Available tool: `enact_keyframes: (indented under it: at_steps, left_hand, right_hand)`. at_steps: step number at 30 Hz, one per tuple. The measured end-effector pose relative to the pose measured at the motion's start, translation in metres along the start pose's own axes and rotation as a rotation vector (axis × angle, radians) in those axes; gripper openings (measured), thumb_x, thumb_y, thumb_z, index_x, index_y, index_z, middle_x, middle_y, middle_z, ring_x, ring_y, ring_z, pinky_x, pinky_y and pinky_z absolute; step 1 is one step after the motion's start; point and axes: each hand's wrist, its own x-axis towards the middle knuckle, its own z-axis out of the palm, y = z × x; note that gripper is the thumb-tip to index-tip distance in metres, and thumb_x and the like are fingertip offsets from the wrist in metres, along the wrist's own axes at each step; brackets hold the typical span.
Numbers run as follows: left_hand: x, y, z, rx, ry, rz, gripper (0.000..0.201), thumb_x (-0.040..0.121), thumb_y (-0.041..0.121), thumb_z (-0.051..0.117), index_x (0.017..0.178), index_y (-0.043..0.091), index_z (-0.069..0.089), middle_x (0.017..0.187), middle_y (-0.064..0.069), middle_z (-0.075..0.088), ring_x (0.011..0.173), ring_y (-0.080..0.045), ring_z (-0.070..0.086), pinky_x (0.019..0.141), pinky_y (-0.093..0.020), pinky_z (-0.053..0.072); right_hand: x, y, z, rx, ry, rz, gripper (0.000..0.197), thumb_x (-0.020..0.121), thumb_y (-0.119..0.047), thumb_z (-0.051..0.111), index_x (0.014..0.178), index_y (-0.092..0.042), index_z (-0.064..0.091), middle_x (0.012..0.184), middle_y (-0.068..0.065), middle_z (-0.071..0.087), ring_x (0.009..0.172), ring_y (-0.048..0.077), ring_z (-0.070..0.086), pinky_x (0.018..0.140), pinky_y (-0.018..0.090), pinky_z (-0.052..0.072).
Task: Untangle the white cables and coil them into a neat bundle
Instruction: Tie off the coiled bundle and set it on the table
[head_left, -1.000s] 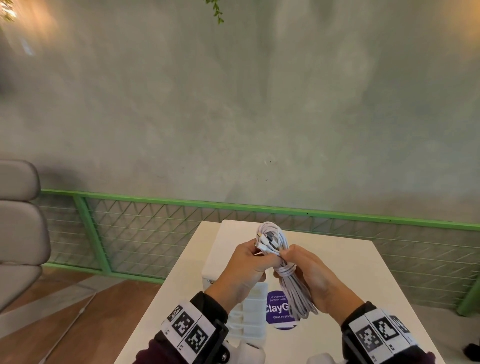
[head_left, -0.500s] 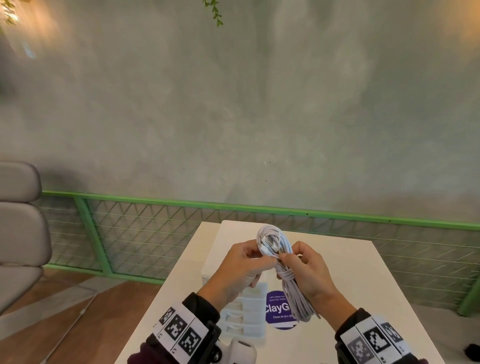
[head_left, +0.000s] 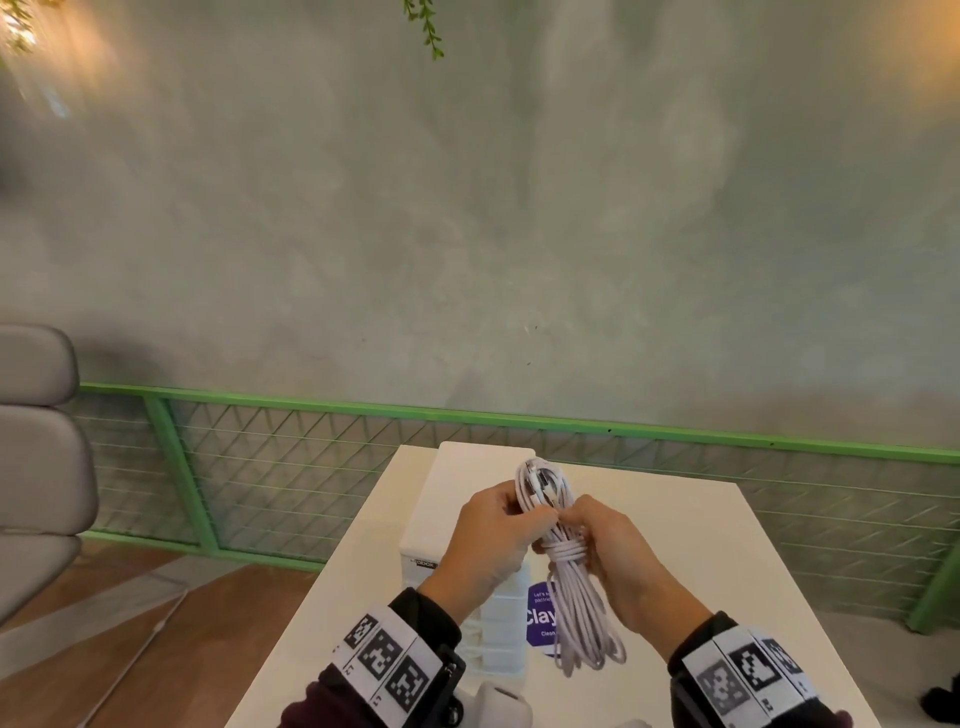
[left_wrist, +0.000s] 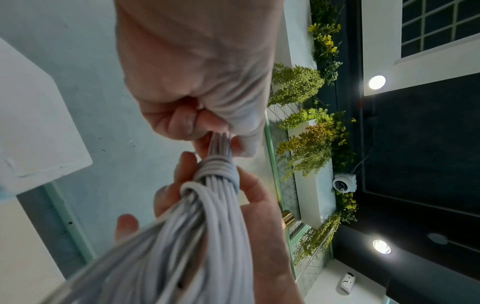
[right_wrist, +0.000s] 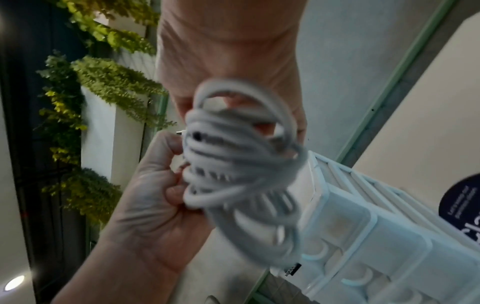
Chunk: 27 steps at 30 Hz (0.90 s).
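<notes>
Now the hank of thin white cables (head_left: 569, 582), held above the white table (head_left: 691, 566), sits more upright than a second ago. The left hand (head_left: 491, 540) pinches above its wrapped waist; the right hand (head_left: 615, 553) curls round it, so the bundle looks nearly finished.

Both hands (left_wrist: 202, 115) grip the white cable bundle (left_wrist: 213, 197) at its wrapped waist
</notes>
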Motion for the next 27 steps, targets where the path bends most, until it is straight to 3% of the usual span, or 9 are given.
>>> enact_keyframes:
  at_steps: [2, 4, 9, 13, 18, 20, 23, 27]
  left_hand:
    - [0.0, 0.002, -0.003, 0.002, -0.027, 0.008, 0.025, 0.085, 0.002, 0.055, 0.065, 0.016, 0.056, 0.04, 0.011, 0.048, 0.033, -0.002, 0.036, 0.037, -0.011, 0.028]
    - [0.001, 0.0, -0.004, -0.012, -0.034, -0.001, 0.023, 0.085, 0.002, 0.055, 0.068, 0.017, 0.057, 0.044, 0.01, 0.05, 0.037, -0.002, 0.04, 0.038, -0.012, 0.031]
    - [0.0, -0.008, -0.005, -0.106, -0.031, -0.028, 0.023, 0.084, -0.001, 0.059, 0.079, 0.022, 0.064, 0.058, 0.009, 0.062, 0.052, -0.002, 0.055, 0.048, -0.014, 0.043]
    - [-0.004, -0.006, -0.008, -0.109, -0.072, -0.01, 0.027, 0.082, -0.004, 0.058, 0.084, 0.023, 0.063, 0.055, 0.012, 0.062, 0.051, 0.001, 0.055, 0.049, -0.013, 0.043]
    - [-0.005, 0.002, -0.013, -0.082, -0.151, 0.003, 0.032, 0.082, -0.012, 0.048, 0.088, 0.017, 0.061, 0.056, 0.013, 0.057, 0.046, 0.004, 0.049, 0.047, -0.01, 0.04]
    - [-0.003, 0.002, -0.013, -0.067, -0.141, 0.015, 0.027, 0.077, -0.005, 0.054, 0.089, 0.017, 0.063, 0.066, 0.006, 0.059, 0.054, 0.002, 0.053, 0.054, -0.013, 0.044]
    - [0.0, -0.005, -0.01, -0.041, -0.129, 0.024, 0.031, 0.063, 0.01, 0.056, 0.091, 0.015, 0.067, 0.081, -0.003, 0.064, 0.075, -0.013, 0.058, 0.072, -0.028, 0.05]
    - [0.002, -0.014, -0.007, -0.018, -0.072, 0.04, 0.028, 0.059, 0.014, 0.057, 0.085, 0.017, 0.068, 0.078, -0.001, 0.065, 0.074, -0.013, 0.056, 0.07, -0.028, 0.048]
  right_hand:
    - [0.0, -0.003, 0.003, 0.006, -0.095, 0.04, 0.026, 0.088, -0.022, 0.045, 0.087, -0.004, 0.064, 0.07, 0.008, 0.066, 0.062, 0.017, 0.062, 0.064, 0.032, 0.045]
    - [0.002, -0.005, 0.005, -0.026, -0.089, 0.028, 0.028, 0.089, -0.025, 0.05, 0.099, -0.002, 0.063, 0.077, 0.01, 0.067, 0.069, 0.021, 0.063, 0.063, 0.032, 0.048]
    - [0.003, -0.008, 0.006, 0.0, -0.103, 0.034, 0.015, 0.089, -0.016, 0.052, 0.093, -0.004, 0.06, 0.078, 0.01, 0.061, 0.071, 0.022, 0.056, 0.064, 0.035, 0.047]
    - [-0.001, -0.007, 0.005, 0.023, -0.137, -0.001, 0.017, 0.089, -0.011, 0.053, 0.101, -0.001, 0.059, 0.08, 0.008, 0.064, 0.069, 0.019, 0.059, 0.062, 0.03, 0.047]
    - [-0.005, -0.01, 0.008, -0.015, -0.084, -0.112, 0.007, 0.09, -0.008, 0.054, 0.096, -0.009, 0.057, 0.065, 0.0, 0.07, 0.057, 0.01, 0.065, 0.055, 0.022, 0.048]
    - [-0.006, -0.009, 0.009, -0.042, -0.035, -0.13, 0.008, 0.091, -0.01, 0.053, 0.099, -0.009, 0.055, 0.069, 0.004, 0.07, 0.058, 0.012, 0.065, 0.054, 0.022, 0.049]
    - [-0.006, -0.004, 0.011, -0.108, 0.028, -0.123, 0.009, 0.091, -0.013, 0.054, 0.099, -0.013, 0.053, 0.079, 0.01, 0.069, 0.065, 0.018, 0.065, 0.058, 0.028, 0.049]
    - [-0.002, 0.0, 0.01, -0.136, 0.065, -0.084, 0.01, 0.09, -0.011, 0.054, 0.099, -0.015, 0.051, 0.084, 0.012, 0.068, 0.067, 0.021, 0.062, 0.061, 0.032, 0.049]
